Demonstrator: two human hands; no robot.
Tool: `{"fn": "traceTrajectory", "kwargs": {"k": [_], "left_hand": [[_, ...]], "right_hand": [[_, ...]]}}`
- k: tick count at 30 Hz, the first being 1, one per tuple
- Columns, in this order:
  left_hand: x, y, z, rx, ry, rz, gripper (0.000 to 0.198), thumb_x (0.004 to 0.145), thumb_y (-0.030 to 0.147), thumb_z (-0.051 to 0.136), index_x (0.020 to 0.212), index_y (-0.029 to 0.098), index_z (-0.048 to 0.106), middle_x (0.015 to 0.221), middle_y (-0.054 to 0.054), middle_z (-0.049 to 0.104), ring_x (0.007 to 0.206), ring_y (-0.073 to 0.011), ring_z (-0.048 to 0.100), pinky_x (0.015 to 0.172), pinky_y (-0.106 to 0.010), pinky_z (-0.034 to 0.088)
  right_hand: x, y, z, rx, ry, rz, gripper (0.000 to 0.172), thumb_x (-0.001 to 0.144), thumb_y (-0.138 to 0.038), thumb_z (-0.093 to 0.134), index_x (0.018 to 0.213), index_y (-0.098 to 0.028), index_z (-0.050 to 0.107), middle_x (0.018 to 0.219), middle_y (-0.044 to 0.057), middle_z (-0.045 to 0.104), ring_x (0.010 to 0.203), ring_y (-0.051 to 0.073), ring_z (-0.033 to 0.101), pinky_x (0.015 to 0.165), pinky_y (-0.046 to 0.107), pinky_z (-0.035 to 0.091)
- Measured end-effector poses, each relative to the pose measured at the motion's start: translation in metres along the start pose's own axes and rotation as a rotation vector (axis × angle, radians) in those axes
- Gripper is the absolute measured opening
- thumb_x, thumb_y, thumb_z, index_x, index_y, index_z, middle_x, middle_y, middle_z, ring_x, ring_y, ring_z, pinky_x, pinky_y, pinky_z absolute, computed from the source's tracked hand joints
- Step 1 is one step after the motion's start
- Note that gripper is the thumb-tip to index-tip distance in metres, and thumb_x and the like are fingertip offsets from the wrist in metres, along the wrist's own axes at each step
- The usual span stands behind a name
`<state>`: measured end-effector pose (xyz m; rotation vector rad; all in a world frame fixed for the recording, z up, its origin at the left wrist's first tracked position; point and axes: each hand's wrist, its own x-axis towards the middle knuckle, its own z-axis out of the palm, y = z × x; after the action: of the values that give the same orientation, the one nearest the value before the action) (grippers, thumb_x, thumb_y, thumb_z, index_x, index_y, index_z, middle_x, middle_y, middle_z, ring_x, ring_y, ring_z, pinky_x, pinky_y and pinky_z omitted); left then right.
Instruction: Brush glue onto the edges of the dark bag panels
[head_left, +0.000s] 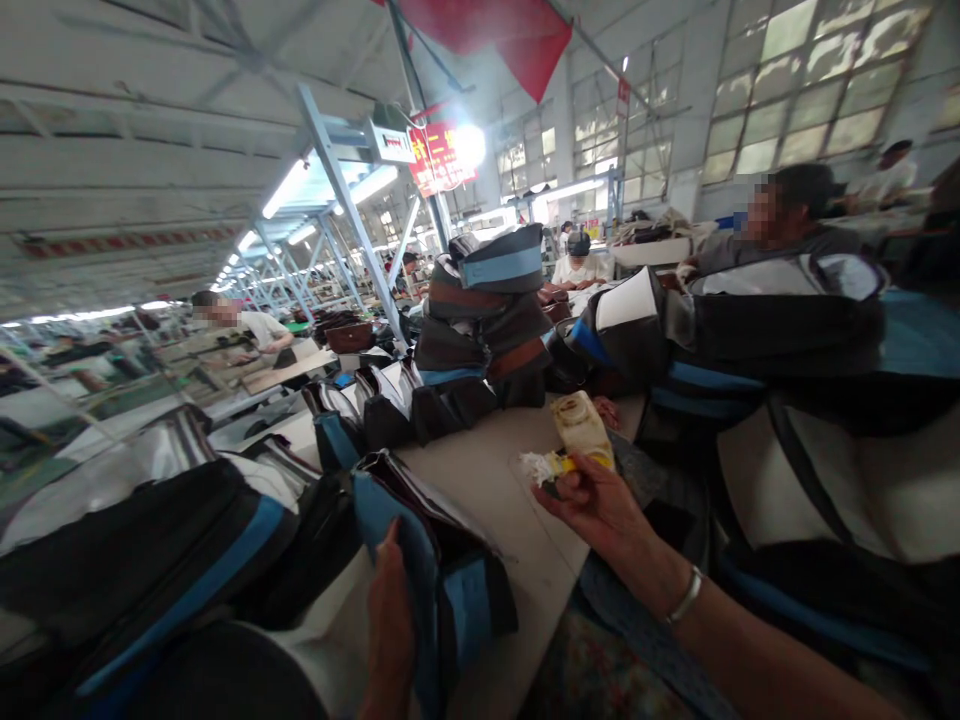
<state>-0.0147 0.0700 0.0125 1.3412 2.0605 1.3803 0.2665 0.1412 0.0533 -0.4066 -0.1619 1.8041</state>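
My left hand (389,625) grips the edge of a blue-trimmed black bag (466,610) at lower center, while my right hand (592,510) pinches a crumpled yellow-and-white packet (581,432) over the counter (487,500).

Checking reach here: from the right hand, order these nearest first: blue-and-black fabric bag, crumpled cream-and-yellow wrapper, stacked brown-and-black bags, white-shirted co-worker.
From the right hand:
1. Crumpled cream-and-yellow wrapper, in its fingers.
2. Blue-and-black fabric bag, to its left.
3. Stacked brown-and-black bags, ahead on the table.
4. White-shirted co-worker, farthest, beyond the stack.
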Motion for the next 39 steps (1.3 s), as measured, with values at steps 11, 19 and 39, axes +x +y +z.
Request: {"fn": "traceTrajectory", "kwargs": {"k": [11, 19, 39], "left_hand": [[-0.099, -0.039, -0.002, 0.136, 0.016, 0.524, 0.079, 0.085, 0.068, 0.053, 0.149, 0.024, 0.039, 0.148, -0.017, 0.047, 0.134, -0.0341, 0.049, 0.106, -0.052, 0.048], [-0.077, 0.042, 0.012, -0.023, 0.016, 0.361, 0.026, 0.094, 0.036, 0.054, 0.104, 0.019, 0.070, 0.086, -0.004, 0.060, 0.075, -0.0172, 0.064, 0.072, -0.029, 0.056], [-0.056, 0.075, -0.017, -0.106, -0.157, 0.314, 0.026, 0.091, 0.041, 0.056, 0.093, 0.020, 0.071, 0.080, -0.001, 0.060, 0.070, -0.0145, 0.060, 0.066, -0.023, 0.050]], "right_hand": [[-0.034, 0.028, 0.008, -0.022, -0.058, 0.116, 0.030, 0.084, -0.026, 0.078, 0.070, -0.018, 0.053, 0.051, -0.011, 0.049, 0.042, 0.004, 0.040, 0.095, 0.055, 0.053], [-0.059, 0.014, 0.057, -0.445, -0.186, -0.422, 0.023, 0.076, -0.030, 0.085, 0.081, -0.019, 0.064, 0.066, -0.006, 0.061, 0.051, 0.006, 0.049, 0.064, 0.021, 0.055], [-0.042, 0.006, 0.090, -1.457, -0.982, -1.050, 0.004, 0.094, -0.022, 0.063, 0.096, -0.024, 0.060, 0.080, -0.003, 0.066, 0.070, 0.014, 0.063, 0.108, 0.048, 0.044]]}}
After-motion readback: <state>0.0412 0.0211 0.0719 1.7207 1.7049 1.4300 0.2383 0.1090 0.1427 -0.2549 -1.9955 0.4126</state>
